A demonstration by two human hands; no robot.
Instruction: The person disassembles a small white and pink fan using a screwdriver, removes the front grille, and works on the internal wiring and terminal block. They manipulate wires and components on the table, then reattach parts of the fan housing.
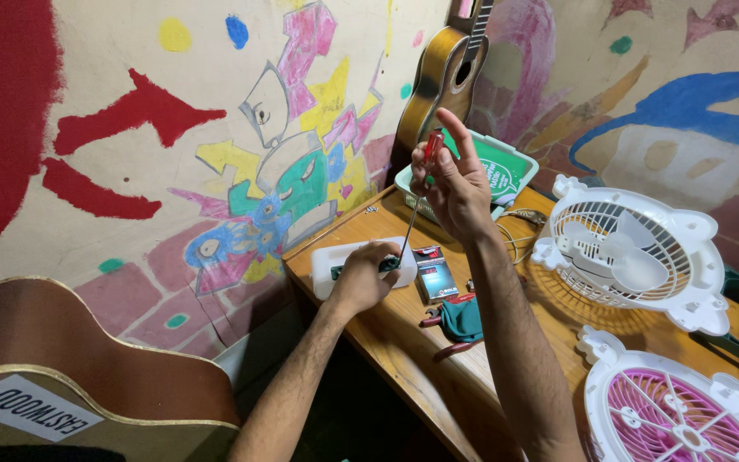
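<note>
My right hand (453, 181) is raised over the wooden table (404, 342) and grips the red handle of a screwdriver (432, 147), whose thin shaft runs down to my left hand. My left hand (363, 275) is closed on a small dark green part (387, 264) resting on a white plastic case (325, 275) near the table's far left corner. The screwdriver tip meets the part at my left fingers. A small dark box with red markings (434, 275) lies just right of the case.
A white fan grille with blades (635, 253) and a white frame with a pink grille (686, 409) lie at the right. Pliers with red handles and a teal cloth (459, 321) sit mid-table. A green basket (506, 168), two guitars (446, 73) and a painted wall surround the table.
</note>
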